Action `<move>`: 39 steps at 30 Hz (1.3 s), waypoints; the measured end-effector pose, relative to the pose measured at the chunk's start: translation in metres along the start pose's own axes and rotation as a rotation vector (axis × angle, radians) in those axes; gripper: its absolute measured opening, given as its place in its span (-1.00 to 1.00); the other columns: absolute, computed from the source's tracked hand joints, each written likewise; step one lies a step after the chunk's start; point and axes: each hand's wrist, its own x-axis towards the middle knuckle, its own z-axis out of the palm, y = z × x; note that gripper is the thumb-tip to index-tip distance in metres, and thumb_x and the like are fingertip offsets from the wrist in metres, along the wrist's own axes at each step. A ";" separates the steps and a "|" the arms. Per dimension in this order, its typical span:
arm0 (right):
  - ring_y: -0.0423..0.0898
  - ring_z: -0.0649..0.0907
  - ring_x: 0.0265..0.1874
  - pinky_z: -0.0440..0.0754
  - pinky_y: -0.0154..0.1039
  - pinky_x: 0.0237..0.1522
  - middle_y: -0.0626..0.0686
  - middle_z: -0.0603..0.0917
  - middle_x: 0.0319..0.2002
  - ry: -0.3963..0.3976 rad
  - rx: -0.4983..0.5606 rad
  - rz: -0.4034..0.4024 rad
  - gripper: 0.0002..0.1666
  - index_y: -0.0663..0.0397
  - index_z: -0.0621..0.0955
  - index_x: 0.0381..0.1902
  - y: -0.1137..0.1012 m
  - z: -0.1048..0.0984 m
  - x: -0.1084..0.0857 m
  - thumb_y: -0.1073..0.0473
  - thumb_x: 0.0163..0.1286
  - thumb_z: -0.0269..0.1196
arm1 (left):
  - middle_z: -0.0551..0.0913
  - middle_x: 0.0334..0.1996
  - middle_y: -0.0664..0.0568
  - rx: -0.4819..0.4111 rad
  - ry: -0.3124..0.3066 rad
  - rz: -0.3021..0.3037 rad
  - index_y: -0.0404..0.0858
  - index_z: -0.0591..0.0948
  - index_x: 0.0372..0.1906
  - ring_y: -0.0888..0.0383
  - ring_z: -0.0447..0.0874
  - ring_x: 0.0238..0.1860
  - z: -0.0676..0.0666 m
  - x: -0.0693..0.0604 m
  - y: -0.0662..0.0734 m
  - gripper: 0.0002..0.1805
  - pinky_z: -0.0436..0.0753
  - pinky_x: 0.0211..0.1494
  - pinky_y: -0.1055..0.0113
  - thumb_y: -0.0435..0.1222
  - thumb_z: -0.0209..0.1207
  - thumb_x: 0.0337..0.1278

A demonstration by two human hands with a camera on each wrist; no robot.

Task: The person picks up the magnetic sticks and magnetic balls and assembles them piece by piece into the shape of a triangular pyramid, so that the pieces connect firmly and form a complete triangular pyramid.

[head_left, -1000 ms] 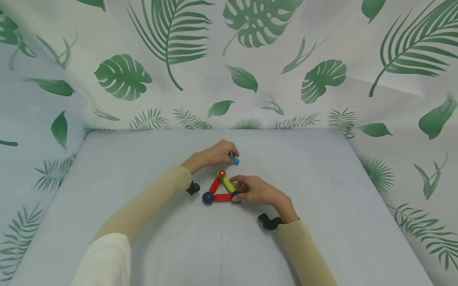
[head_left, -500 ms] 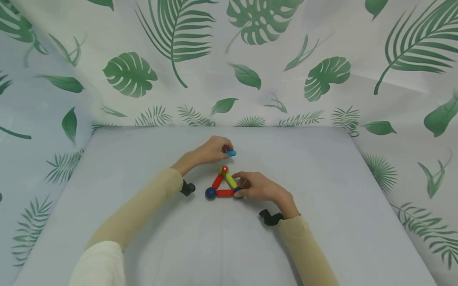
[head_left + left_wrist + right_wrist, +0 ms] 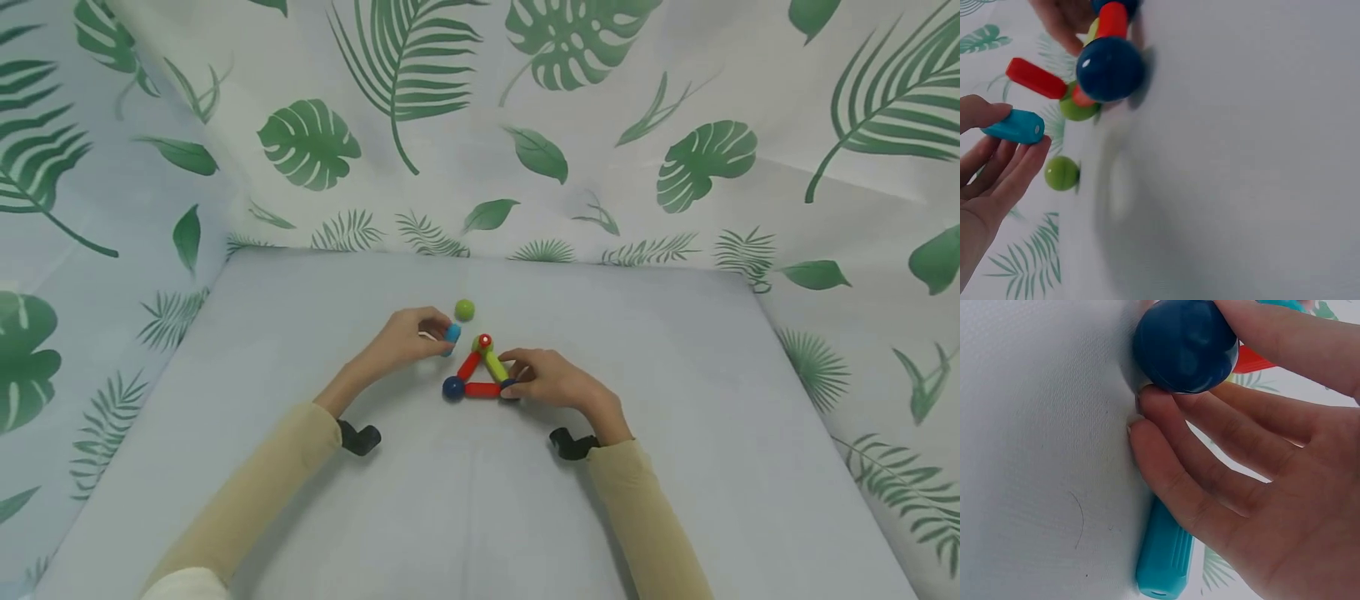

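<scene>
My left hand (image 3: 405, 337) pinches a light blue magnetic rod (image 3: 1017, 127) between thumb and fingers, raised off the table. To its right lies a triangle of rods and balls: a red rod (image 3: 482, 390) in front, another red rod (image 3: 468, 367) at the left and a yellow-green rod (image 3: 497, 367) at the right. A dark blue ball (image 3: 453, 388) forms the left corner. At the far corner, an upright red rod (image 3: 1035, 78) stands on a green ball (image 3: 1079, 107). My right hand (image 3: 558, 382) holds the right corner's dark blue ball (image 3: 1186, 344) with thumb and fingertips.
A loose green ball (image 3: 465, 310) rests on the table (image 3: 420, 500) beyond the triangle. In the right wrist view, a teal rod (image 3: 1165, 550) lies behind my fingers. A leaf-printed cloth (image 3: 562, 200) rises behind the table.
My left hand has moved left and back from beyond the triangle, carrying the light blue rod. The loose green ball now shows. My right hand stays at the corner ball. The head view has shifted.
</scene>
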 end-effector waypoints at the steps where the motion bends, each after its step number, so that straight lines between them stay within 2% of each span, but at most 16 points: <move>1: -0.04 0.68 -0.04 0.68 -0.03 0.10 0.07 0.74 0.02 0.003 0.002 0.000 -0.33 0.05 0.51 0.40 0.001 0.000 0.000 0.04 0.40 0.39 | 0.74 -0.07 -0.09 -0.013 -0.010 0.005 -0.33 0.66 0.04 0.02 0.72 -0.01 0.002 -0.003 -0.002 -0.66 0.72 0.12 0.19 -0.32 0.41 0.19; 7: -0.04 0.68 -0.04 0.67 -0.01 0.11 0.07 0.74 0.00 0.022 0.008 -0.006 -0.33 0.06 0.51 0.40 0.004 -0.001 -0.001 0.04 0.40 0.40 | 0.73 -0.08 -0.09 -0.081 -0.053 0.037 -0.31 0.66 0.01 0.04 0.71 -0.02 0.017 -0.012 -0.005 -0.69 0.73 0.15 0.23 -0.36 0.41 0.18; 11: -0.05 0.68 -0.06 0.67 -0.02 0.09 0.07 0.74 -0.01 0.024 0.017 -0.010 -0.34 0.07 0.51 0.39 0.002 -0.001 -0.001 0.03 0.40 0.40 | 0.74 -0.10 -0.04 -0.085 -0.072 0.026 -0.27 0.66 0.01 0.08 0.72 -0.03 0.025 -0.014 -0.004 -0.70 0.73 0.11 0.25 -0.34 0.41 0.19; 15: -0.05 0.68 -0.06 0.67 -0.02 0.07 0.07 0.75 -0.01 0.027 0.016 -0.019 -0.33 0.10 0.51 0.39 0.001 0.000 -0.002 0.03 0.39 0.40 | 0.76 -0.12 -0.05 -0.085 -0.077 0.039 -0.28 0.67 0.01 0.10 0.75 -0.08 0.030 -0.015 -0.003 -0.70 0.75 0.03 0.26 -0.34 0.41 0.20; 21: -0.06 0.69 -0.07 0.67 -0.03 0.07 0.07 0.75 -0.03 0.039 0.011 -0.023 -0.33 0.11 0.51 0.39 0.000 0.003 -0.004 0.05 0.39 0.40 | 0.76 -0.07 -0.06 -0.053 -0.052 0.072 -0.30 0.68 0.06 0.07 0.75 -0.05 0.035 -0.019 -0.002 -0.67 0.75 0.06 0.25 -0.33 0.41 0.21; 28: -0.06 0.68 -0.07 0.68 -0.04 0.07 0.08 0.74 -0.01 0.033 0.005 -0.018 -0.33 0.11 0.50 0.40 -0.004 0.004 -0.003 0.05 0.40 0.39 | 0.77 -0.08 -0.10 0.002 0.007 0.033 -0.37 0.69 0.06 0.03 0.74 -0.04 0.042 -0.034 -0.007 -0.65 0.75 0.07 0.26 -0.39 0.42 0.18; 34: -0.03 0.69 -0.04 0.68 -0.02 0.10 0.09 0.74 0.01 0.048 0.013 -0.010 -0.35 0.10 0.51 0.39 -0.001 0.004 -0.005 0.05 0.40 0.39 | 0.75 -0.14 -0.10 0.026 0.029 0.027 -0.39 0.73 -0.03 0.02 0.76 -0.05 0.048 -0.038 -0.009 -0.72 0.76 0.04 0.27 -0.37 0.42 0.18; 39: -0.02 0.72 -0.03 0.70 -0.01 0.10 0.08 0.75 0.00 0.094 0.029 -0.057 -0.43 0.12 0.56 0.33 0.005 0.006 -0.013 0.07 0.43 0.37 | 0.77 -0.14 -0.05 0.035 0.034 -0.009 -0.35 0.74 -0.05 0.08 0.77 -0.08 0.051 -0.040 -0.012 -0.73 0.76 0.03 0.27 -0.31 0.43 0.19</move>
